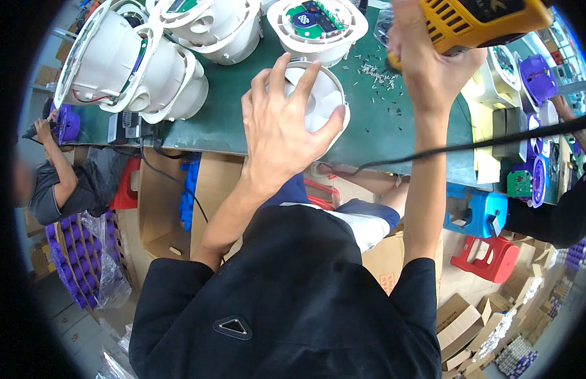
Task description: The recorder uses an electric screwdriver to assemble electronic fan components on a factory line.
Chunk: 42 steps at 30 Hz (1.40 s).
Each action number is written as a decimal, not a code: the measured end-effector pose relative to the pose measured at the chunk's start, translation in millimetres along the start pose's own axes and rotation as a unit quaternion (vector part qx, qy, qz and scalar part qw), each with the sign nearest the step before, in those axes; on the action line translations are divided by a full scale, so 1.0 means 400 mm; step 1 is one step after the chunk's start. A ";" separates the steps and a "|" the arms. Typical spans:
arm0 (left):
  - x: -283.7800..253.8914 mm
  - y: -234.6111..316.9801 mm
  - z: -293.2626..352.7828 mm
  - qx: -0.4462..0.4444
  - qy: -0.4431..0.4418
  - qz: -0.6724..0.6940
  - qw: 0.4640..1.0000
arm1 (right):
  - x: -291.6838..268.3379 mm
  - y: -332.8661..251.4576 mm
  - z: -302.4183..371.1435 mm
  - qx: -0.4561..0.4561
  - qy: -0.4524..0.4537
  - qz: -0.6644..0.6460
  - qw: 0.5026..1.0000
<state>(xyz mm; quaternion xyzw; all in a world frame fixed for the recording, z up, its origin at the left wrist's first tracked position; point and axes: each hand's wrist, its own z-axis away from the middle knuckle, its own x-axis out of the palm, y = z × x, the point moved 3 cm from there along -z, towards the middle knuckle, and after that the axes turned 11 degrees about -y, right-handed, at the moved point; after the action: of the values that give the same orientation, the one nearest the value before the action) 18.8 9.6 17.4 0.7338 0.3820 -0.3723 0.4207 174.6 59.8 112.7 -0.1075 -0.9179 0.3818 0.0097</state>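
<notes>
One hand, your left (283, 117), lies spread-fingered on the white round housing (327, 96) near the green tabletop's (381, 139) close edge; your right hand (427, 71), wrapped around the yellow power drill (479, 22), is farther off, rightward past scattered screws (376, 74), the drill's body running crosswise.

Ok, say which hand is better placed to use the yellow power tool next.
Probably the right hand: it grips the yellow power tool, while the left hand is spread over the white round part.
</notes>
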 end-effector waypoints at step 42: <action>-0.159 -0.113 -0.112 -0.003 -0.036 0.079 0.996 | -0.270 0.079 0.152 0.073 -0.026 -0.193 0.978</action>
<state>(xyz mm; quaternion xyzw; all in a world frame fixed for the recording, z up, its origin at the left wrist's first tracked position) -38.1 50.4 74.1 0.7466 0.3086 -0.3626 0.4647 280.0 16.9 54.2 0.0827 -0.8909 0.4414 0.0676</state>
